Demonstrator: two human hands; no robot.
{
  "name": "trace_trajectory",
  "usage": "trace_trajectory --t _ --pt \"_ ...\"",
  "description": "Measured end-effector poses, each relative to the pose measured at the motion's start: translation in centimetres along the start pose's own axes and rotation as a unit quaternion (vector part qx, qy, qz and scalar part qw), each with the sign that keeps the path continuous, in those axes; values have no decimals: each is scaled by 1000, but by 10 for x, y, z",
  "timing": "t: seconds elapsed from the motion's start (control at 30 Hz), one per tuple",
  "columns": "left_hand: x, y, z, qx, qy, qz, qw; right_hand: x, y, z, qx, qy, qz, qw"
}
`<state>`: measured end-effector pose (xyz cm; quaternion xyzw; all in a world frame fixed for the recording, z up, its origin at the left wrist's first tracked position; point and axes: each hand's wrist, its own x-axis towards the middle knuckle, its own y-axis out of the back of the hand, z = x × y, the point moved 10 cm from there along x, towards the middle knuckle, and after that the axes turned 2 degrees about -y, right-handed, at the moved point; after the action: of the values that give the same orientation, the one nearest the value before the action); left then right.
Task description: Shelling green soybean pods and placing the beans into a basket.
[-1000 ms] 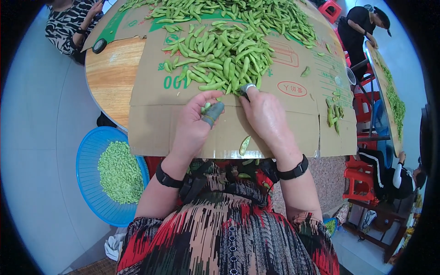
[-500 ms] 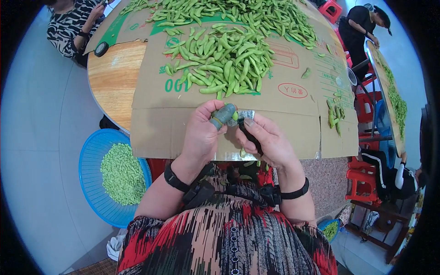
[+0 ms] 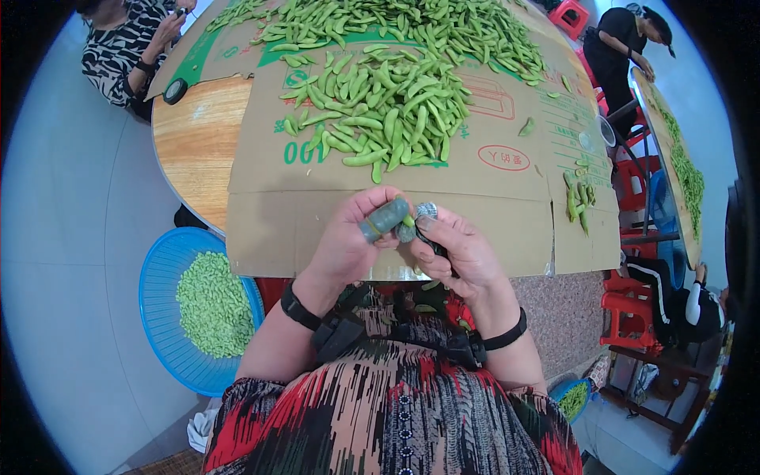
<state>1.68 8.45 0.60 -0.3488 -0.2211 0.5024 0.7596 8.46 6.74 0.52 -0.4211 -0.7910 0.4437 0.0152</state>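
Note:
My left hand is closed, its thumb wearing a grey-green sleeve with a yellowish band. Between the hands shows a green soybean pod, pinched by the left fingertips. My right hand is curled round a small dark tool whose kind I cannot make out; a silvery wrap covers one of its fingers. The fingertips of both hands meet over the near edge of a flattened cardboard sheet. Just beyond them lies a small heap of green pods.
A larger pod heap spreads behind. Several darker pods lie at the right. A blue basket of shelled beans stands lower left. A person in a patterned top sits far left; others work by a second table.
Both hands have dropped slightly toward me and drawn closer together, so the fingertips now meet around the pod. The right fingers have curled further round the dark tool.

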Motion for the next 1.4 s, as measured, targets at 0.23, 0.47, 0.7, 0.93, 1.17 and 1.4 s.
trace_trajectory --t 0.23,0.47,0.7,0.93,1.17,1.4 --pt "0 10 18 266 -106 114 951 5 24 -15 -154 67 117 979" --pt "2 25 15 218 -105 135 961 4 33 -73 -515 147 242 809" --pt "7 -28 4 469 -78 -34 879 25 24 -120 -784 183 322 499" --pt "9 11 5 47 -23 68 996 4 44 -67 -363 79 179 911" --pt "9 -4 -10 -65 31 -23 997 -7 18 -15 -28 -68 44 996" --pt "6 14 5 -39 -106 76 991 -13 1 -36 -291 52 87 951"
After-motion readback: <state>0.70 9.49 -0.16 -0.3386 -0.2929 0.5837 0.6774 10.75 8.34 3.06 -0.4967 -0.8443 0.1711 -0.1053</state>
